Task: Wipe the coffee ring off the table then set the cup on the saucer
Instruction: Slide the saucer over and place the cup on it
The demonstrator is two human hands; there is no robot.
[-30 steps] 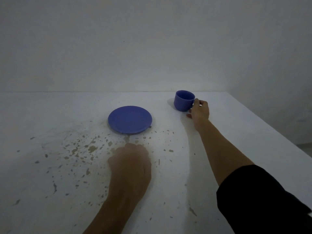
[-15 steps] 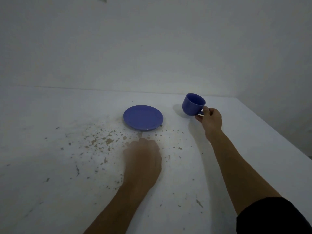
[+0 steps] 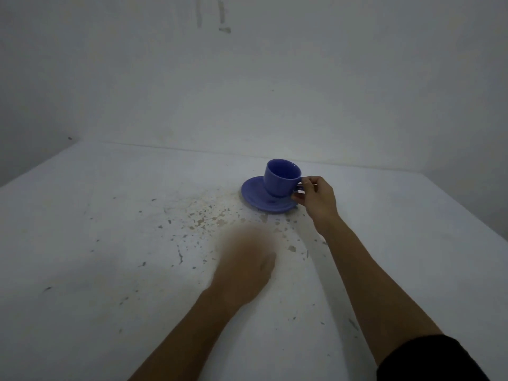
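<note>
Right hand holds cup, seemingly touching saucer.

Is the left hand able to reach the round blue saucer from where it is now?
Probably yes: the left hand, blurred, lies near the round blue saucer with only speckled white table between. The right hand holds the blue cup from the other side.

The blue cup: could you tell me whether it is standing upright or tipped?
Slightly tipped. The blue cup leans left over the saucer, held by its handle in the right hand; whether its base touches is unclear.
</note>
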